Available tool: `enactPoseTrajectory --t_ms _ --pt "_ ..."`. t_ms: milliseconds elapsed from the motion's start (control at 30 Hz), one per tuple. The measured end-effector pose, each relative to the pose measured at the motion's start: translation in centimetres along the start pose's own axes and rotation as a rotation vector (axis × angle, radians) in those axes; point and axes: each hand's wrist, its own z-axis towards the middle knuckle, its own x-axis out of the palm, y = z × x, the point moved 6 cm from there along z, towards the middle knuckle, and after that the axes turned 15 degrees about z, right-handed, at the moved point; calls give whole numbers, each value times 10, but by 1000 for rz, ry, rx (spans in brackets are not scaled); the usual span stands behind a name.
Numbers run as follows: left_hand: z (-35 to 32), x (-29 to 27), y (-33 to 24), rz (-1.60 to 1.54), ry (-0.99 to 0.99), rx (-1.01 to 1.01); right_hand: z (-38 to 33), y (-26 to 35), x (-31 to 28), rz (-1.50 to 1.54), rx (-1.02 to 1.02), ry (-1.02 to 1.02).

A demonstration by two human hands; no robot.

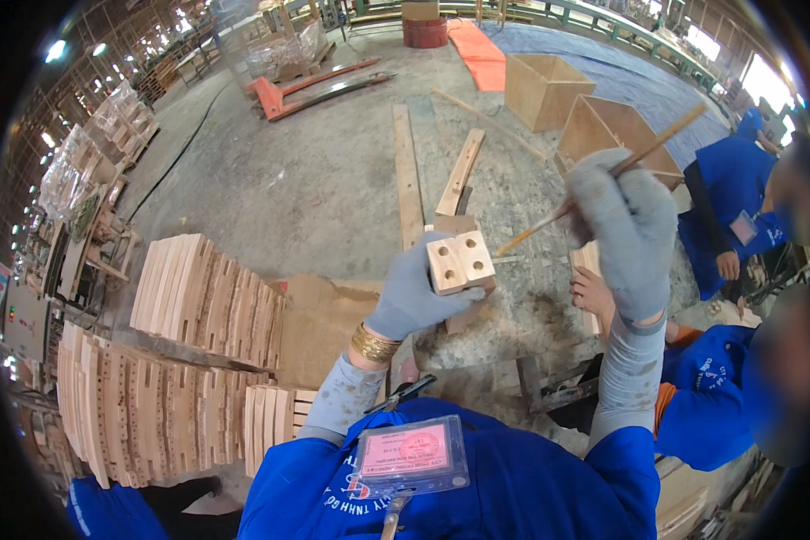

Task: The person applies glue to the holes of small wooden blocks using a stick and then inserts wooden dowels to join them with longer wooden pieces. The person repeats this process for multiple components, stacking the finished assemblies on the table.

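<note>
My left hand [409, 292], in a grey glove, is closed around pale wooden pieces [460, 263] held side by side. Their end faces point up and show several round drilled holes. My right hand [628, 229], gloved too, is raised to the right and grips a thin wooden stick [666, 135]. The stick slants down to the left, and its yellowish lower tip is a little to the right of the held pieces, apart from them.
Stacked wooden parts [202, 297] stand at left beside a cardboard sheet [324, 333]. Long boards [408, 171] lie ahead. Open plywood boxes [549, 90] and a red pallet jack [274, 97] are farther off. Co-workers in blue are close at right; one's hand [594, 292] touches wood.
</note>
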Motion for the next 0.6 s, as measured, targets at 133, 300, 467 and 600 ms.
enactPoseTrajectory --t_ms 133,300,467,600 --pt "-17 -27 16 0 -176 -60 2 -71 -10 8 114 -130" --pt "-19 -40 19 55 -200 -85 -25 -250 8 -571 103 135" --pt "-25 -42 21 79 -202 -106 -45 -327 30 -683 240 223" --pt "-25 -41 20 107 -198 -94 -45 -340 33 -667 312 219"
